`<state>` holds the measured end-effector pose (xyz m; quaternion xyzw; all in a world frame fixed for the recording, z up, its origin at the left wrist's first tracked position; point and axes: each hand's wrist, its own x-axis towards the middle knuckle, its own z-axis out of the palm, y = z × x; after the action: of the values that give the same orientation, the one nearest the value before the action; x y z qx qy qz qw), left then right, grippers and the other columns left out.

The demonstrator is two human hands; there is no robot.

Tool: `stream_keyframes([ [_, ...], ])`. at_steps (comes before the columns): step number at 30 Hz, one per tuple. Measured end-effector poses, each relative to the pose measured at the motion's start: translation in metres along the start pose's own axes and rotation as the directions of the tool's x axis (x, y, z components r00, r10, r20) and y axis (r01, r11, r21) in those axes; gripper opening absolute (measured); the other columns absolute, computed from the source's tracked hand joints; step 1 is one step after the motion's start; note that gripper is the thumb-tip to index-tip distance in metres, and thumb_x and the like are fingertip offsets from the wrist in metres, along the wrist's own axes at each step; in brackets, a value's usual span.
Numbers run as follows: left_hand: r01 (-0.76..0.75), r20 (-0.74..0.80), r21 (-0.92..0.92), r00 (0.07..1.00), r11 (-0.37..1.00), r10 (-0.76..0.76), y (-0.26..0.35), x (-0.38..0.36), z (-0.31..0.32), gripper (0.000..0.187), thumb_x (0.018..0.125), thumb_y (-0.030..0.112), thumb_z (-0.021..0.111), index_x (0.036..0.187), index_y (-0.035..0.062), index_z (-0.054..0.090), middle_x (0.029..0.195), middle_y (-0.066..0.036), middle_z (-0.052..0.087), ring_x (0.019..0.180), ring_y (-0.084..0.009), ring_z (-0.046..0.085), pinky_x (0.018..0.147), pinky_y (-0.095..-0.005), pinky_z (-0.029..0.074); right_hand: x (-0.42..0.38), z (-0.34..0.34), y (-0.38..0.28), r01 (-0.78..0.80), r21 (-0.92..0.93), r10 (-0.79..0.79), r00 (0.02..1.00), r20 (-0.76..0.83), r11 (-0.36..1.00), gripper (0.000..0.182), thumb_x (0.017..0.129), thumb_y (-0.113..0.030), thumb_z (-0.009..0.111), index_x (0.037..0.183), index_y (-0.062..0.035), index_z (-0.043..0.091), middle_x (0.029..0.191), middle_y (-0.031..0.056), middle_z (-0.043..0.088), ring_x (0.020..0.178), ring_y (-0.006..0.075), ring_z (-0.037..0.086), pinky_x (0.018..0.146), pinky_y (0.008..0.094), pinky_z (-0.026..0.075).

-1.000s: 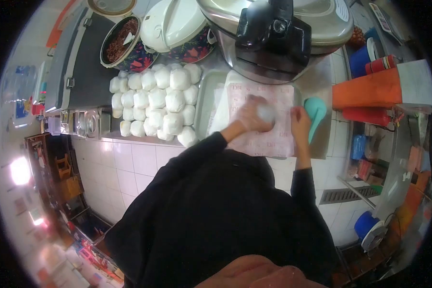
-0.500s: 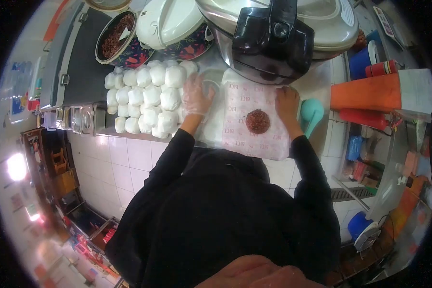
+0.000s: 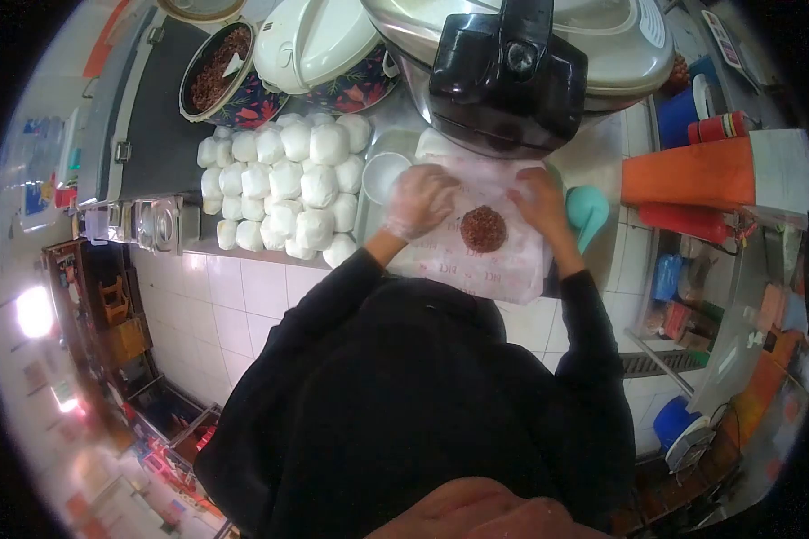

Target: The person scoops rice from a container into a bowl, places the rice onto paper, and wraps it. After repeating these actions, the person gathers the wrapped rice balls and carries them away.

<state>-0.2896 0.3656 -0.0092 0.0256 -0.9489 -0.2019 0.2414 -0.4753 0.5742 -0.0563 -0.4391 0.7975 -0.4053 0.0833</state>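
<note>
A round mound of reddish-brown rice point(image 3: 484, 230) sits on a sheet of printed wrapping paper point(image 3: 440, 262) at the counter's front edge. My left hand point(image 3: 424, 199), in a clear plastic glove, has its fingers curled on the paper's left far part. My right hand point(image 3: 539, 199) is bare and pinches the paper on the right. Between the hands the far part of the paper is raised and blurred. A small pale bowl point(image 3: 385, 172) stands just left of my left hand. The turquoise scoop point(image 3: 586, 214) lies right of my right hand.
Several rows of white wrapped packets point(image 3: 283, 180) are stacked on the left. Behind them stand an open pot of reddish rice point(image 3: 220, 76) and a lidded flowered pot point(image 3: 351, 85). A large cooker with a black front point(image 3: 512, 85) overhangs the paper's far side.
My left hand has moved right, from the white packets onto the paper, uncovering the bowl. My right hand has shifted slightly, and the paper's far part has come up.
</note>
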Motion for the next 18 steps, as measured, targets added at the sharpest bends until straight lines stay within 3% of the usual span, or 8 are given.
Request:
stream_keyframes([
  [2, -0.082, 0.093, -0.090, 0.992, 0.993, 0.090, 0.013, 0.033, 0.007, 0.042, 0.072, 0.019, 0.072, 0.113, 0.0178, 0.062, 0.109, -0.009, 0.058, 0.104, -0.0249, 0.055, 0.088, -0.0422, 0.044, 0.003, -0.029, -0.023, -0.301, 0.160, 0.272, 0.945, 0.180, 0.940, 0.033, 0.070, -0.006, 0.075, 0.102, -0.0064, 0.064, 0.094, 0.0100, 0.063, 0.092, 0.0230, 0.061, 0.077, 0.0325, 0.047],
  [5, -0.195, 0.059, 0.144, 0.980, 0.970, 0.188, 0.026, 0.058, 0.038, 0.028, 0.075, 0.024, 0.068, 0.101, 0.0144, 0.064, 0.103, -0.009, 0.060, 0.099, -0.0248, 0.057, 0.082, -0.0426, 0.046, -0.013, -0.043, -0.019, -0.275, 0.244, 0.245, 0.958, 0.148, 0.930, 0.037, 0.070, -0.004, 0.075, 0.104, -0.0057, 0.063, 0.087, 0.0086, 0.065, 0.089, 0.0165, 0.062, 0.076, 0.0313, 0.047],
  [6, -0.163, 0.308, 0.164, 0.946, 0.973, 0.107, 0.027, 0.060, 0.042, 0.023, 0.076, 0.024, 0.066, 0.096, 0.0134, 0.064, 0.102, -0.009, 0.060, 0.098, -0.0248, 0.057, 0.080, -0.0423, 0.046, -0.020, -0.044, -0.014, -0.302, 0.283, 0.274, 0.952, 0.137, 0.910, 0.039, 0.070, -0.004, 0.075, 0.106, -0.0057, 0.063, 0.087, 0.0080, 0.065, 0.089, 0.0155, 0.061, 0.076, 0.0307, 0.047],
  [8, -0.129, 0.724, 0.220, 0.686, 0.967, -0.073, 0.031, 0.062, 0.051, 0.017, 0.078, 0.026, 0.062, 0.086, 0.0113, 0.064, 0.098, -0.009, 0.061, 0.095, -0.0246, 0.057, 0.077, -0.0416, 0.046, -0.037, -0.039, -0.002, -0.353, 0.363, 0.335, 0.935, 0.111, 0.863, 0.042, 0.070, -0.002, 0.075, 0.110, -0.0059, 0.062, 0.087, 0.0069, 0.066, 0.088, 0.0136, 0.061, 0.075, 0.0296, 0.047],
  [11, -0.143, 0.684, 0.180, 0.729, 0.973, -0.019, 0.049, 0.030, 0.050, 0.016, 0.079, 0.025, 0.059, 0.076, 0.0093, 0.062, 0.095, -0.010, 0.061, 0.092, -0.0252, 0.057, 0.071, -0.0409, 0.047, -0.053, -0.030, -0.012, -0.273, 0.404, 0.326, 0.943, -0.066, 0.873, 0.048, 0.072, 0.003, 0.069, 0.118, -0.0062, 0.060, 0.084, 0.0062, 0.067, 0.087, 0.0139, 0.062, 0.076, 0.0279, 0.046],
  [14, -0.237, 0.534, 0.012, 0.823, 0.971, 0.195, 0.050, -0.019, 0.060, 0.018, 0.079, 0.025, 0.060, 0.084, 0.0078, 0.064, 0.094, -0.010, 0.061, 0.092, -0.0257, 0.057, 0.071, -0.0393, 0.048, -0.077, -0.001, 0.024, -0.485, 0.458, 0.522, 0.851, 0.053, 0.745, 0.050, 0.074, 0.004, 0.064, 0.123, -0.0052, 0.058, 0.083, 0.0088, 0.066, 0.088, 0.0156, 0.061, 0.078, 0.0283, 0.047],
  [17, -0.286, 0.355, -0.045, 0.891, 0.957, 0.283, 0.057, -0.029, 0.048, 0.019, 0.077, 0.027, 0.062, 0.081, 0.0087, 0.065, 0.088, -0.007, 0.061, 0.087, -0.0249, 0.057, 0.072, -0.0380, 0.048, -0.087, -0.002, 0.013, -0.470, 0.145, 0.474, 0.881, 0.012, 0.870, 0.063, 0.074, 0.001, 0.062, 0.135, -0.0068, 0.046, 0.081, 0.0116, 0.066, 0.084, 0.0186, 0.062, 0.077, 0.0319, 0.048],
  [18, -0.240, 0.420, -0.054, 0.875, 0.969, 0.240, 0.057, -0.034, 0.045, 0.022, 0.078, 0.029, 0.062, 0.087, 0.0090, 0.065, 0.092, -0.007, 0.060, 0.090, -0.0255, 0.057, 0.075, -0.0385, 0.048, -0.093, 0.003, 0.014, -0.402, 0.049, 0.405, 0.912, -0.070, 0.914, 0.069, 0.074, 0.000, 0.064, 0.138, -0.0075, 0.040, 0.084, 0.0138, 0.066, 0.083, 0.0202, 0.063, 0.077, 0.0332, 0.048],
])
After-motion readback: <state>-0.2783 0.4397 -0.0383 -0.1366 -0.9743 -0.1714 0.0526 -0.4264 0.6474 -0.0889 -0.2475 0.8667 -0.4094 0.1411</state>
